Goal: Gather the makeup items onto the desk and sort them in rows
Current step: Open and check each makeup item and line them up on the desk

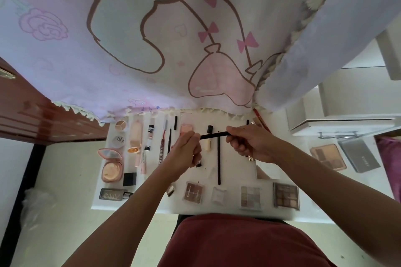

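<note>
A slim black makeup pencil (213,135) is pinched at both ends, by the left hand (187,147) and the right hand (251,144), and is held level above the white worktop (234,171). If it is let slip, the long black stick (218,158) lying below could be knocked askew and the row spoiled.

White desk (233,171) holds palettes (286,196), a compact (111,165) and pencils (218,158).
</note>
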The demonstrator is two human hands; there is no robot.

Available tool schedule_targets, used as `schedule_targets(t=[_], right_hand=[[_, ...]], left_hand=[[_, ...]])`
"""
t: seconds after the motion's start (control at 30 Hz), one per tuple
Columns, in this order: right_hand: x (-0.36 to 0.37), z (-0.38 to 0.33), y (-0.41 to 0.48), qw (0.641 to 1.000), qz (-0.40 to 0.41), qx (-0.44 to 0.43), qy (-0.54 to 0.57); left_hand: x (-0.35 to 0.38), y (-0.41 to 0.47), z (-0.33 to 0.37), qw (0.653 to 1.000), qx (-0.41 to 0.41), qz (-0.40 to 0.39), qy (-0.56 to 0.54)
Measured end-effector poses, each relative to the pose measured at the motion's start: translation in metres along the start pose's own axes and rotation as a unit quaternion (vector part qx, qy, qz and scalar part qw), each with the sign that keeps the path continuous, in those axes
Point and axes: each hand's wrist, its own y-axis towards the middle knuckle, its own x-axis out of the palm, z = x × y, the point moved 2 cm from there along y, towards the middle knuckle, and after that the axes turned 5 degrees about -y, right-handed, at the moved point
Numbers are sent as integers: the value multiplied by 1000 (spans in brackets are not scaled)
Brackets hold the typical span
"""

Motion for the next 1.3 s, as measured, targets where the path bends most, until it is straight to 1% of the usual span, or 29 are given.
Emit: schedule_targets(t=[0.2,0.37,0.47,0.6,0.7,0.77,0.83,0.87,0.93,0.97,1.03,1.1,1.2,1.3], right_hand=[[-2,0,-3,999,-3,-33,2],[-4,-7,-8,991,2,-99,-86],[-4,-10,-9,987,3,-118,-113],[-8,-9,-9,986,-13,-111,-120],[-12,-9,-9,988,-37,-68,-134],[-14,-8,-10,982,-66,-41,-170],[-10,-7,-11,972,-90,-36,-214],[-6,-6,-11,969,-90,-39,-228],[2,-4,-11,962,-57,-65,-257],[6,-3,-12,955,-36,-93,-278],[11,-4,-12,934,-3,-153,-324],[12,-2,-10,911,21,-193,-364],[12,5,-6,894,39,-209,-395],[10,10,-4,900,43,-201,-385]], left_hand=[[1,6,5,998,-32,-2,-59],[1,9,6,989,-70,8,-130],[1,11,8,987,-80,11,-142],[0,10,12,995,-44,7,-90],[-2,8,14,1000,-1,4,-30],[-3,7,15,1000,11,-1,0],[-2,7,15,999,17,-8,26],[-2,7,15,999,19,-11,38],[-3,8,14,999,17,-14,48],[-4,9,14,999,12,-15,47],[-7,10,13,999,-8,-17,31],[-10,10,10,999,-32,-19,13],[-12,10,7,998,-52,-25,5],[-12,10,8,998,-54,-32,5]])
